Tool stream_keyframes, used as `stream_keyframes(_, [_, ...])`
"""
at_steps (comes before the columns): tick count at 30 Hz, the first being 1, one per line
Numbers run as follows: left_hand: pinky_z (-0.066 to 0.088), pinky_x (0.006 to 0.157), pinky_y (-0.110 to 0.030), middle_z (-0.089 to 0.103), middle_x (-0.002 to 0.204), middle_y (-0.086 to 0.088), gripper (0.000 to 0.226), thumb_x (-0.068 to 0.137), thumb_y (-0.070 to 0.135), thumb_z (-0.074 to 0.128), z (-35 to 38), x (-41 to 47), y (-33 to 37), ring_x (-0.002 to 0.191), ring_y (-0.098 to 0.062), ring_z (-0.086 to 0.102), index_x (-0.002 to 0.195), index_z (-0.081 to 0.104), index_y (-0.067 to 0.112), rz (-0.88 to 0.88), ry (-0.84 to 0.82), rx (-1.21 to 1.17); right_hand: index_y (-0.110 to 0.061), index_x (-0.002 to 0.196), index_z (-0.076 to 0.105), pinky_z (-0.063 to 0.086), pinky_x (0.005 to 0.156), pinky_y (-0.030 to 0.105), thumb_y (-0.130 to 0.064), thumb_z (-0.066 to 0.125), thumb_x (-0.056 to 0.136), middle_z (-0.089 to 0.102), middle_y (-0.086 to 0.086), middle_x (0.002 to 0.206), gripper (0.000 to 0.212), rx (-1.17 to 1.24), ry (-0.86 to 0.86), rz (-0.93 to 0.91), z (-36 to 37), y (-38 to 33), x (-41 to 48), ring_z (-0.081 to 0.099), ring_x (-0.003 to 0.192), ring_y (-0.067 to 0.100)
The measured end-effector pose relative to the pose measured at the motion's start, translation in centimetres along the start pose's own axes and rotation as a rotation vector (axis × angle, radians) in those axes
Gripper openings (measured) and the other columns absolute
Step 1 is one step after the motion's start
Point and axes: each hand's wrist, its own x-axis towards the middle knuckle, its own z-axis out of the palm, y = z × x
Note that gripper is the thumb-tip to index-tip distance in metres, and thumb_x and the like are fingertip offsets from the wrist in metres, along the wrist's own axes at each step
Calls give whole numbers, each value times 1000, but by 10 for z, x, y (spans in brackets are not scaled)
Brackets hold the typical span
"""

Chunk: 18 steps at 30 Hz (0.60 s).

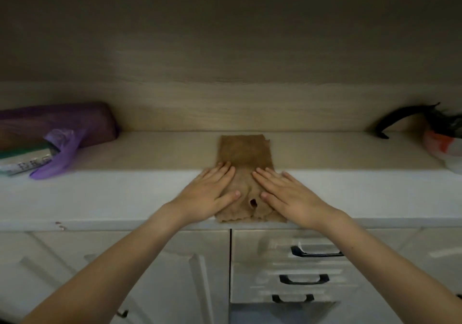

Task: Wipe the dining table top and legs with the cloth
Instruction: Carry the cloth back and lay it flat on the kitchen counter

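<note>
A brown cloth (245, 156) with a small hole near its front edge lies flat on a light countertop (125, 196), stretching from the front edge towards the back wall. My left hand (210, 191) rests flat on the cloth's left front part, fingers spread. Flat on the right front part lies my right hand (287, 193). Neither hand grips the cloth; both palms press down on it. No dining table is in view.
A purple bag (60, 123) with purple plastic and packets lies at the back left. A black and orange-white bag (442, 133) sits at the far right. White cupboard doors and drawers with black handles (303, 278) are below the countertop. Wall cupboards hang above.
</note>
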Motion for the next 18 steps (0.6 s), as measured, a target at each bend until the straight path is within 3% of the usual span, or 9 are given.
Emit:
stream_keyframes(3, [-2, 117, -22, 4, 160, 8, 72, 91, 64, 27, -5, -9, -4, 145, -2, -1, 152, 9, 30, 43, 39, -94, -33, 154, 15, 9, 122, 30, -40, 27, 104, 13, -12, 161, 52, 91, 75, -36, -2, 2, -7, 7, 147, 1])
stream_keyframes(6, [18, 117, -20, 36, 149, 19, 55, 88, 55, 54, -5, -38, -4, 139, 7, 23, 138, 45, 36, 152, 217, -336, -32, 141, 47, 33, 113, 27, -45, 45, 97, 47, -14, 144, 46, 235, 255, -115, 1, 4, -31, 37, 136, 0])
stream_keyframes(9, [27, 111, -14, 45, 140, 24, 55, 74, 57, 70, -2, -57, -3, 132, 12, 33, 124, 60, 35, 226, 233, -358, -28, 135, 55, 35, 112, 21, -58, 53, 90, 49, -10, 144, 55, 129, 290, -217, 9, 3, -46, 40, 135, 1])
stream_keyframes(11, [32, 109, -14, 49, 138, 22, 55, 72, 56, 71, 2, -56, -2, 130, 12, 37, 121, 63, 33, 234, 250, -340, -23, 128, 63, 39, 109, 24, -54, 54, 90, 53, -4, 141, 50, 86, 357, -276, 16, 5, -44, 47, 132, 7])
stream_keyframes(15, [44, 99, -17, 65, 121, 16, 35, 82, 47, 63, 3, -50, 1, 115, 9, 54, 106, 73, 24, 185, 336, -483, -24, 111, 73, 43, 105, 24, -53, 52, 91, 66, -10, 123, 41, 424, 420, -143, 14, 1, -39, 55, 121, 0])
stream_keyframes(17, [51, 78, -22, 73, 92, 10, 36, 85, 49, 57, -2, -48, 3, 89, 1, 66, 89, 74, 18, 129, 352, -554, -25, 101, 76, 50, 92, 26, -41, 58, 91, 73, -12, 102, 26, 530, 437, -53, 9, -3, -36, 64, 102, 1])
stream_keyframes(18, [47, 67, -28, 68, 74, 4, 41, 86, 51, 52, -5, -46, 3, 73, -7, 64, 77, 67, 14, 108, 372, -565, -28, 92, 76, 52, 82, 28, -33, 60, 92, 72, -13, 88, 16, 571, 446, -17, 6, -6, -33, 66, 89, 4])
